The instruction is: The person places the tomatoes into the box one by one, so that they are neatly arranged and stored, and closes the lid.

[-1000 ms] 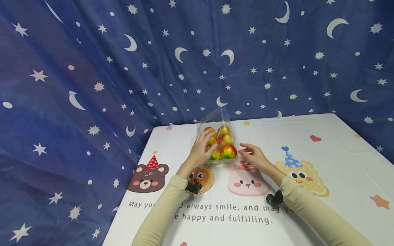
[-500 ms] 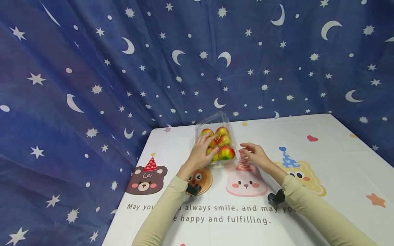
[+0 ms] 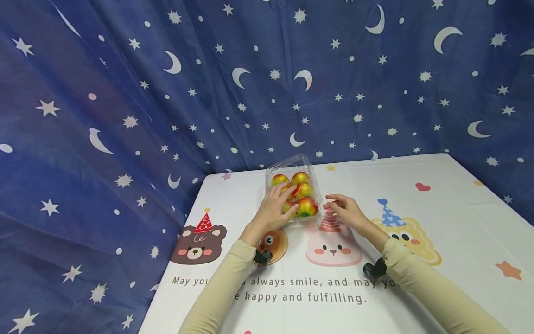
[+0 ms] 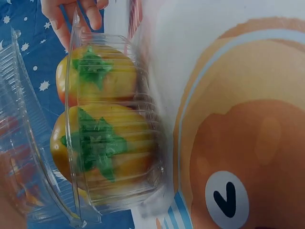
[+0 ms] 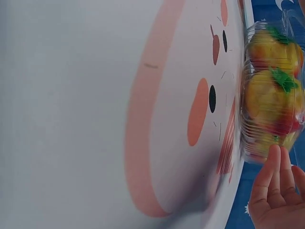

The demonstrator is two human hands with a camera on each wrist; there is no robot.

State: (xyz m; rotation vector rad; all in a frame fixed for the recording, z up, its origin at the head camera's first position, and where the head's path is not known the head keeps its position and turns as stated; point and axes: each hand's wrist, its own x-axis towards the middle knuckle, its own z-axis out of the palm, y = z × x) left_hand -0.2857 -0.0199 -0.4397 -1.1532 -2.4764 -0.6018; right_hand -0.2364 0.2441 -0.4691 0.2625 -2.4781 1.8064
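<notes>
A clear plastic clamshell box [image 3: 301, 219] stands near the back of the table. Inside lie several red-and-yellow fruits [image 3: 307, 207] with green leafy tops. Its transparent lid [image 4: 14, 129] is raised at a slant, a gap showing between it and the tray in the left wrist view. My left hand [image 3: 270, 211] lies over the lid's left side, fingers spread and mostly straight. My right hand [image 3: 345, 213] is beside the box's right wall, loosely bent and holding nothing; its fingertips [image 5: 275, 151] come right by the box corner in the right wrist view.
A white tablecloth [image 3: 308, 320] printed with cartoon faces and lettering covers the table. Behind and to the left hangs a dark blue curtain [image 3: 208, 83] with moons and stars, close to the table's back edge. Black wrist straps [image 3: 374, 268] sit at the cuffs.
The lid's upper edge has come down slightly under my left hand. My right hand stays beside the box. The whole head view has shifted a little.
</notes>
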